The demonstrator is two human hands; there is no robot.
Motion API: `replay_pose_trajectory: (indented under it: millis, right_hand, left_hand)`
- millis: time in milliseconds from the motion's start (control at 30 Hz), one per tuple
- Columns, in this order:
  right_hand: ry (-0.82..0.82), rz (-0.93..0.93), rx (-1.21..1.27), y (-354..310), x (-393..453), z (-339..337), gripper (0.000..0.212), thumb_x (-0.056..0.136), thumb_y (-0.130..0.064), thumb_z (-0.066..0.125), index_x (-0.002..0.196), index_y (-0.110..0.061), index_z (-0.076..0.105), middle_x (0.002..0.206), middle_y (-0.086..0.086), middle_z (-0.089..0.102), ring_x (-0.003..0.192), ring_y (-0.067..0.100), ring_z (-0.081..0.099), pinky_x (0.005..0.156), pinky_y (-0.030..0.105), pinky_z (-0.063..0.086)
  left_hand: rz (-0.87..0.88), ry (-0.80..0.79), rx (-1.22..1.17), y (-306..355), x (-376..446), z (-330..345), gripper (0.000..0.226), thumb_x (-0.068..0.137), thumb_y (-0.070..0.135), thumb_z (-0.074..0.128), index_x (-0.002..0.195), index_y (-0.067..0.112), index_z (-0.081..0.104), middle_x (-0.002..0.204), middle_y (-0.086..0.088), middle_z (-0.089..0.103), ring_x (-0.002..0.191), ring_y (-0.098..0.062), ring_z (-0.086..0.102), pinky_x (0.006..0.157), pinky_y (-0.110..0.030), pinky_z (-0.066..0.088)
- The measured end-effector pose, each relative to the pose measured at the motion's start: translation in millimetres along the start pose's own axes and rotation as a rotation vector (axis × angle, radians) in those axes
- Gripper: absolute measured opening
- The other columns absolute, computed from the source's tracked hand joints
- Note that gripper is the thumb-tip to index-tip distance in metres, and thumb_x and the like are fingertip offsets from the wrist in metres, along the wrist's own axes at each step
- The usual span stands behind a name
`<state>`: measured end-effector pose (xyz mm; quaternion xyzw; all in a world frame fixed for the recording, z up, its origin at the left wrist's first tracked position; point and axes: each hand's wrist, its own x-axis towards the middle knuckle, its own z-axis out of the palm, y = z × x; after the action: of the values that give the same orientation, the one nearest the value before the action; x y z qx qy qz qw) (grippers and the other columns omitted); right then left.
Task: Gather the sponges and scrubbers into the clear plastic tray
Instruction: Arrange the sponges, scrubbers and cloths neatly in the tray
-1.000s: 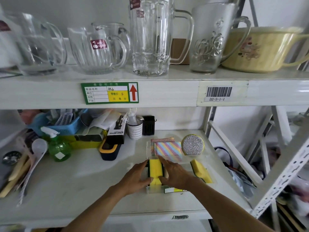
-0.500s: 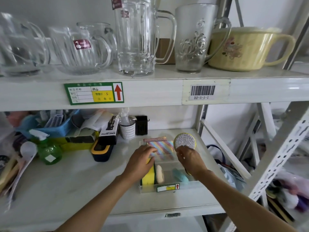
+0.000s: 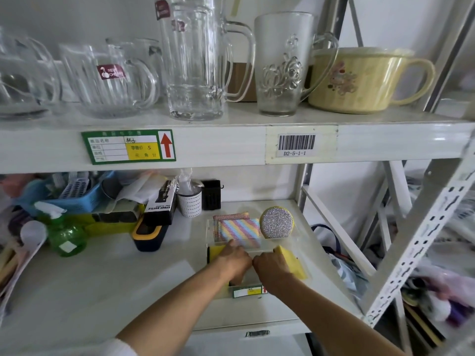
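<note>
The clear plastic tray [image 3: 304, 242] sits at the right end of the lower shelf, a green-and-yellow label [image 3: 247, 292] on its front wall. At its back lie a rainbow-striped cloth [image 3: 240, 232] and a round silver glitter scrubber [image 3: 276, 222]. My left hand [image 3: 235, 262] rests palm down in the tray's front part, gripping a yellow sponge with a dark green side [image 3: 213, 254]. My right hand [image 3: 273, 269], just beside it, closes on a second yellow sponge [image 3: 297, 267] at the tray's right side. What lies under my hands is hidden.
Left of the tray stand a black-and-yellow container [image 3: 147, 235], a boxed spray bottle [image 3: 160, 201], a white cup [image 3: 189, 204], a black holder [image 3: 211, 195], a green spray bottle [image 3: 65, 237] and a blue basket [image 3: 74, 194]. Glass mugs [image 3: 195, 68] fill the upper shelf. A perforated upright [image 3: 413, 250] slants at right.
My right hand has come back from the round scrubber to the yellow sponge at the tray's right. My left hand stays on the sponges at the tray's front.
</note>
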<state>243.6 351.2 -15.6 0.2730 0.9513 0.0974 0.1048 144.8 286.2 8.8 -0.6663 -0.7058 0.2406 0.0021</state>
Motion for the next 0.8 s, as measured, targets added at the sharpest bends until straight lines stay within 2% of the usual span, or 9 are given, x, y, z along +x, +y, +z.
replay_pose_trajectory:
  millis: [233, 400, 467, 567, 667, 800]
  right_hand:
    - [0.048, 0.055, 0.096, 1, 4, -4, 0.027, 0.092, -0.002, 0.050, 0.116, -0.008, 0.060, 0.121, 0.013, 0.066, 0.116, 0.031, 0.061, 0.097, 0.036, 0.048]
    - [0.087, 0.083, 0.175, 0, 7, -5, 0.028, 0.092, 0.000, 0.048, 0.117, -0.007, 0.058, 0.122, 0.015, 0.065, 0.116, 0.031, 0.061, 0.096, 0.037, 0.048]
    - [0.099, 0.091, 0.205, 0, 8, -5, 0.028, 0.092, -0.001, 0.047, 0.118, -0.007, 0.058, 0.122, 0.015, 0.064, 0.116, 0.032, 0.060, 0.096, 0.037, 0.048]
    - [0.132, 0.104, 0.272, 6, 7, -10, 0.028, 0.093, -0.001, 0.045, 0.118, -0.004, 0.056, 0.122, 0.019, 0.063, 0.115, 0.034, 0.059, 0.092, 0.038, 0.047]
    - [0.219, 0.152, 0.362, 24, 6, -19, 0.026, 0.091, 0.000, 0.046, 0.113, -0.004, 0.059, 0.113, 0.021, 0.067, 0.106, 0.035, 0.064, 0.083, 0.037, 0.050]
    - [0.357, 0.312, 0.501, 58, 2, -23, 0.019, 0.088, -0.006, 0.049, 0.102, -0.008, 0.062, 0.103, 0.018, 0.071, 0.096, 0.036, 0.066, 0.074, 0.037, 0.050]
  left_hand:
    - [-0.050, 0.040, -0.044, -5, 0, 12, 0.032, 0.085, 0.010, 0.057, 0.115, 0.014, 0.067, 0.124, -0.005, 0.064, 0.131, -0.027, 0.043, 0.113, -0.050, 0.023]
    - [-0.076, 0.037, -0.090, -3, 2, 14, 0.032, 0.086, 0.012, 0.054, 0.116, 0.013, 0.066, 0.126, -0.006, 0.064, 0.130, -0.027, 0.043, 0.116, -0.051, 0.019]
    - [-0.079, 0.074, -0.119, -3, 2, 12, 0.028, 0.085, 0.014, 0.055, 0.109, 0.011, 0.068, 0.120, -0.009, 0.066, 0.122, -0.029, 0.050, 0.112, -0.049, 0.029]
    - [-0.106, 0.187, -0.180, -4, 2, 6, 0.021, 0.086, 0.014, 0.055, 0.098, 0.007, 0.070, 0.107, -0.014, 0.068, 0.101, -0.031, 0.060, 0.090, -0.043, 0.047]
    - [-0.162, 0.319, -0.325, -2, 4, -1, 0.026, 0.086, 0.006, 0.054, 0.106, 0.007, 0.069, 0.109, -0.014, 0.070, 0.098, -0.031, 0.064, 0.082, -0.040, 0.052]
    - [-0.248, 0.384, -0.755, 6, 17, -1, 0.038, 0.087, 0.000, 0.049, 0.122, 0.012, 0.062, 0.125, -0.010, 0.063, 0.116, -0.028, 0.058, 0.096, -0.037, 0.049]
